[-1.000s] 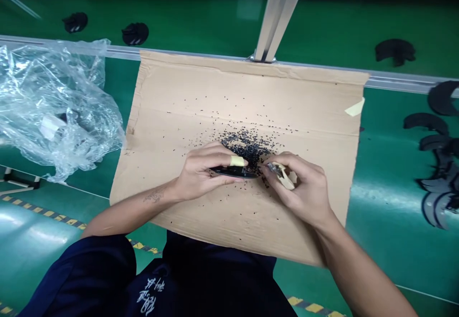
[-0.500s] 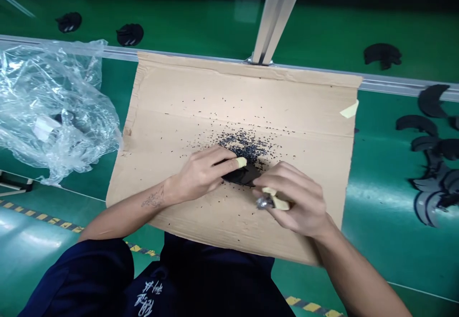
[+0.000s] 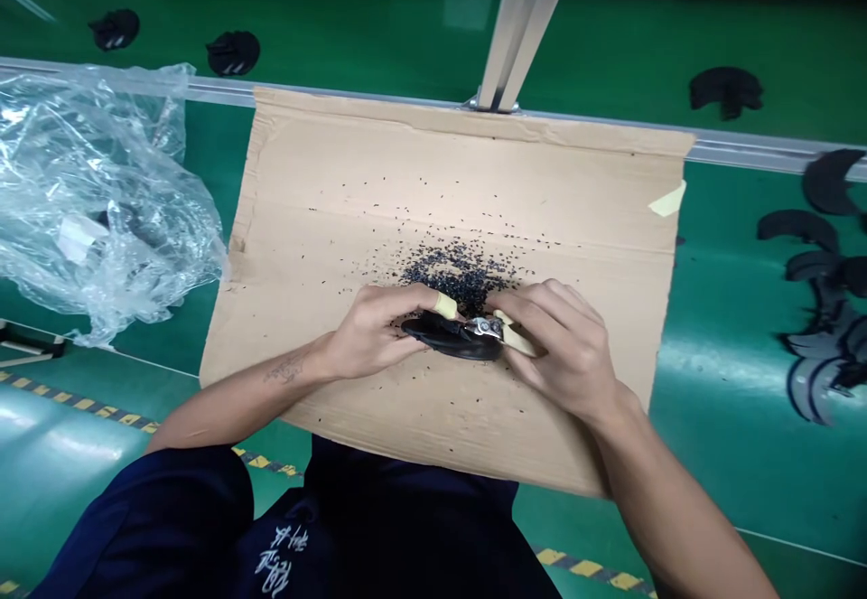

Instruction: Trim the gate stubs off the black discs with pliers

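Note:
My left hand (image 3: 386,328) grips a black curved plastic part (image 3: 451,339) by its left side, over the cardboard sheet (image 3: 339,156). Yellow tape wraps one of its fingers. In my right hand (image 3: 565,346) is a pair of nippers (image 3: 485,327) with pale yellow handles, its metal jaws lying against the top of the part. Whether the jaws are closed on the plastic is too small to tell. Just beyond both hands, a pile of tiny black bits (image 3: 467,278) is scattered over the cardboard.
A crumpled clear plastic bag (image 3: 135,210) lies at left. Several black curved parts (image 3: 799,229) are spread on the green surface at right, others beyond the metal rail (image 3: 759,154). A metal post (image 3: 528,30) rises behind the cardboard, and a tape piece (image 3: 668,200) sticks to its right edge.
The black part has been turned, showing its ribbed side instead of the smooth face. My right hand has brought the nippers up and over to the part. The view has shifted slightly.

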Motion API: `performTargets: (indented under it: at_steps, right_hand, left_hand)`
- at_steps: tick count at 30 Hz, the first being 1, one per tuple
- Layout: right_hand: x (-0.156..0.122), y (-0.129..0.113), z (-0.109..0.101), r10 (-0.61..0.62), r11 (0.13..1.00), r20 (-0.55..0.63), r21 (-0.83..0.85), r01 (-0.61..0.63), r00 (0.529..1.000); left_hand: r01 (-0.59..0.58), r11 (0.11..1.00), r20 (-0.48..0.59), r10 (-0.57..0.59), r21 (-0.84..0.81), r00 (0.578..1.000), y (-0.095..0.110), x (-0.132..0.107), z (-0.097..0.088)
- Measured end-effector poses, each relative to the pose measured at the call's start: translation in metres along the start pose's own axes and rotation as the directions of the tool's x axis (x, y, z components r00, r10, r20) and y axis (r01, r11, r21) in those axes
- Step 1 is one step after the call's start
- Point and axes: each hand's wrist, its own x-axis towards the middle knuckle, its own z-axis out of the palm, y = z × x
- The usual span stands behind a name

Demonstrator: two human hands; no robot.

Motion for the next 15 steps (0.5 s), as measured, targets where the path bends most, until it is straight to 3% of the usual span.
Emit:
performTargets:
  at_steps: [10,15]
  right_hand:
    - [0.0,-0.007,0.001,0.0,0.992,-0.037,-0.125,-0.004,0.999]
    - [0.001,-0.013,-0.002,-0.064,0.963,-0.06,-0.265,0.046,0.996]
  left_hand:
    - [-0.039,0.999,-0.034,0.037,-0.037,0.999,-0.001,-0.001,0.006]
    - [-0.065,0.998,-0.076,0.062,-0.028,0.995,-0.003,-0.003,0.008]
